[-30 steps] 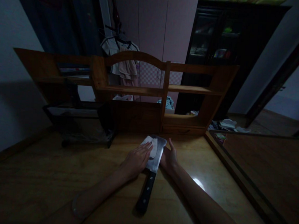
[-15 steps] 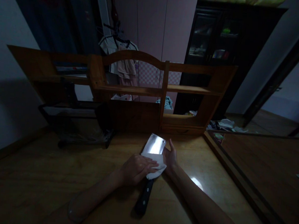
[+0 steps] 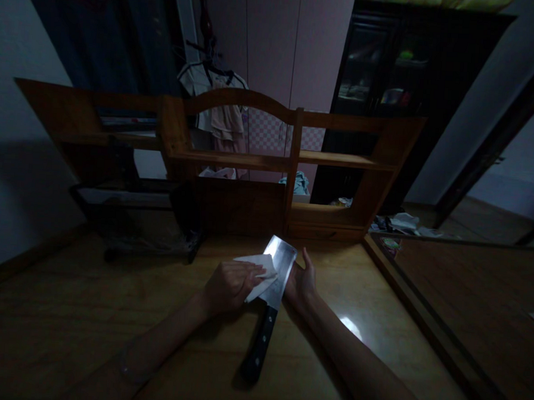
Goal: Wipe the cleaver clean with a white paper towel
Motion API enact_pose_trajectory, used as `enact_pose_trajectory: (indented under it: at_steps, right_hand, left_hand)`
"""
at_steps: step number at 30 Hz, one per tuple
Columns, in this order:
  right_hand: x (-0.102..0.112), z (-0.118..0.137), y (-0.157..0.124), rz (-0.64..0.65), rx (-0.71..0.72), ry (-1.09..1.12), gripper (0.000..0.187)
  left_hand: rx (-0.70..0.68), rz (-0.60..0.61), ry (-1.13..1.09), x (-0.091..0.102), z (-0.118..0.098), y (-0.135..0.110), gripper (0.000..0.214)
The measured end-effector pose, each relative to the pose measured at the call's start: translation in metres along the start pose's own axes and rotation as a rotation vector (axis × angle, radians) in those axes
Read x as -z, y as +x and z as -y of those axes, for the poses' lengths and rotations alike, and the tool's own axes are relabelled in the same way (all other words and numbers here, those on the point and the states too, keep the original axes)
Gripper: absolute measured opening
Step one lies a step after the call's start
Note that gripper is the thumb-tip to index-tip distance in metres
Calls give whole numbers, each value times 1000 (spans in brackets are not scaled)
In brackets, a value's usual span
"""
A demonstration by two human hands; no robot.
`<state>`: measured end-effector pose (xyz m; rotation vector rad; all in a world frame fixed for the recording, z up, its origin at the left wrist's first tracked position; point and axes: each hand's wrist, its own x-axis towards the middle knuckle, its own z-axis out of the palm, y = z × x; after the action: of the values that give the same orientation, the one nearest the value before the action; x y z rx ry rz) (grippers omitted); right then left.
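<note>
A cleaver (image 3: 275, 279) with a broad shiny blade and a black riveted handle (image 3: 258, 346) lies on the wooden desk (image 3: 109, 311), blade pointing away from me. My left hand (image 3: 226, 288) is closed on a white tissue (image 3: 258, 267) and presses it against the blade's left side. My right hand (image 3: 302, 280) rests against the blade's right edge, thumb raised and fingers hidden behind the blade.
A wooden shelf unit (image 3: 233, 156) stands at the back of the desk. Behind it are hanging clothes (image 3: 218, 111), a pink wardrobe (image 3: 278, 57) and a dark glass cabinet (image 3: 381, 74). A second wooden surface (image 3: 468, 294) adjoins on the right. The room is dim.
My left hand dragged the tissue from the blade's far end down toward the handle, then shifted it to the blade's left side. The right hand stayed at the blade's edge.
</note>
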<state>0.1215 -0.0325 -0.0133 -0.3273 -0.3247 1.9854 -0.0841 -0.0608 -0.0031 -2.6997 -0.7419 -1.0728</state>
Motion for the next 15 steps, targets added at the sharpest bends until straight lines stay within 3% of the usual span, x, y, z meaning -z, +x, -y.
enact_pose_trajectory:
  at_steps: [5,15]
  right_hand:
    - [-1,0,-1,-35,12,-12,50]
    - [7,5,6,-122,-23,-107,50]
  left_hand:
    - [-47,6,38,2,-4,1,37]
    - [-97,289,-255,-5,-16,8,44]
